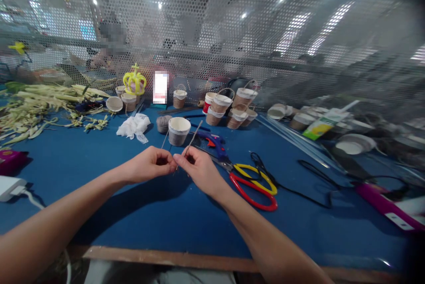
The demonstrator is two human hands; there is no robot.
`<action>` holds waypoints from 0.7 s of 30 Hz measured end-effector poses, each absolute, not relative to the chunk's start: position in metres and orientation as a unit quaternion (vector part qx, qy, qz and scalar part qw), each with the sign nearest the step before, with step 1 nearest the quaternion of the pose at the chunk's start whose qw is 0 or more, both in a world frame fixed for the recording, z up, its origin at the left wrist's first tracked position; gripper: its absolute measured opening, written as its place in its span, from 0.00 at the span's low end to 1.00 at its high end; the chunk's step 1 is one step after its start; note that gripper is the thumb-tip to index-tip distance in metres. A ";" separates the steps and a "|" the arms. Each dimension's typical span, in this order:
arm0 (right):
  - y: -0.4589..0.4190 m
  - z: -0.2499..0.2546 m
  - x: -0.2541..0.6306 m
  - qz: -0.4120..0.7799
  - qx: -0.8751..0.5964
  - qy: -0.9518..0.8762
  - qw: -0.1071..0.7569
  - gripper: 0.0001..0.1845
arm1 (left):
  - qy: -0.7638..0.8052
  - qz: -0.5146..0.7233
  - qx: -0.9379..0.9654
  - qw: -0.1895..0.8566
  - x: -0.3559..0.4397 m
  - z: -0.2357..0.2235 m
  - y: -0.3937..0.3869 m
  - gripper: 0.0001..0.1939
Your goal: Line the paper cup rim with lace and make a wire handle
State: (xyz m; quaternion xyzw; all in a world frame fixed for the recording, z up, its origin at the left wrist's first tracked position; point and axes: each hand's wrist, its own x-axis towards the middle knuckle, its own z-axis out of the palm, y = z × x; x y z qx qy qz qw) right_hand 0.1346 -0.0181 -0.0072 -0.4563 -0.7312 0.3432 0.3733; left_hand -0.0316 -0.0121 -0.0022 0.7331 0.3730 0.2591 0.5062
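My left hand point(155, 162) and my right hand point(196, 166) meet over the blue table, fingertips pinched close together. A thin greyish-brown cord point(195, 134) rises from my right hand, and another thin strand point(165, 139) sticks up by my left hand; whether they are one piece I cannot tell. Just beyond my hands stands a wrapped paper cup point(179, 132) with a white rim. Beside it lies a ball of grey yarn point(164, 124). To the right of my right hand are a blue glue gun point(215, 144) and scissors point(254, 192) with red and yellow handles.
Small handled buckets point(222, 103) are grouped behind. Crumpled white tissue point(134, 127), a yellow crown ornament point(134, 81) and dried husks point(40, 102) lie left. Clear sticks point(295, 140), a green-and-white packet point(327, 123) and a purple power strip point(381, 204) are right. Perforated metal point(206, 22) stands behind.
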 end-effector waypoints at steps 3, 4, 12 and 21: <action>-0.019 -0.008 0.133 0.326 -0.462 -0.736 0.374 0.14 | 0.383 0.264 0.726 0.506 -0.029 -0.005 -0.012 0.12; -0.019 -0.008 0.132 0.325 -0.463 -0.736 0.372 0.14 | 0.385 0.265 0.723 0.508 -0.028 -0.006 -0.012 0.12; -0.020 -0.003 0.134 0.450 -0.393 -0.721 0.350 0.11 | 0.373 0.257 0.695 0.559 -0.027 -0.006 -0.014 0.11; -0.017 -0.004 0.135 0.360 -0.460 -0.722 0.371 0.13 | 0.400 0.263 0.726 0.494 -0.030 -0.004 -0.012 0.14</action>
